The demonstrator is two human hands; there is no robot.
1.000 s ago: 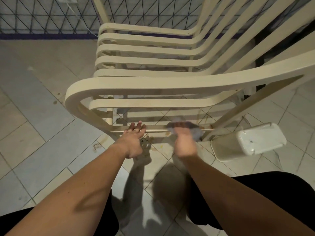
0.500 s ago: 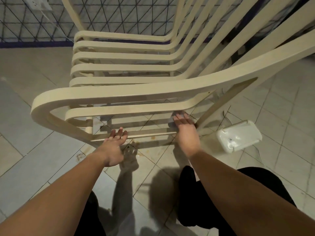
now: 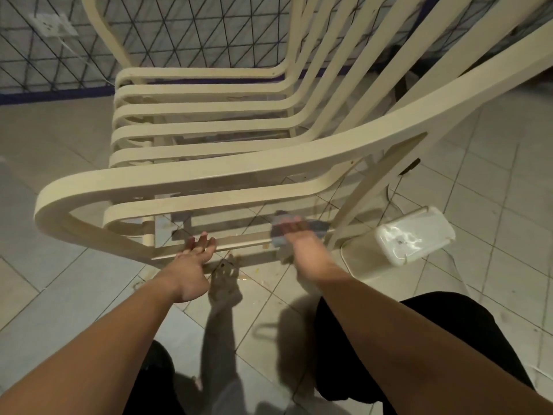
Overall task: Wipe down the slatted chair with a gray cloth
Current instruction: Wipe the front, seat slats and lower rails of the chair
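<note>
Since half a second ago: right hand [image 3: 302, 244] has slid toward the right of the frame along the low rail, and the gray cloth [image 3: 314, 227], then hidden under the palm, now shows past the fingertips. Left hand [image 3: 194, 259] stays on the same rail, centre-left of the frame. View has shifted; chair sits further right and a wall socket [image 3: 54, 24] shows at upper left.

Right hand: motion-blurred, fingers extended flat over the cloth, pressing it on the rail. Left hand: fingers straight and spread, resting on the rail edge, gripping nothing.

Slatted chair [image 3: 209, 175]: cream, smooth, glossy, moulded in long curved bands; seat slats run across the frame centre, the armrest loops round at centre-left. Dull smudges on the lower slats.

Cloth: blue-gray, soft, crumpled, lower centre-right.

White rounded plastic container [image 3: 413, 235] on its side at right. Floor [image 3: 59, 295] pale tile, stained under the rail.
</note>
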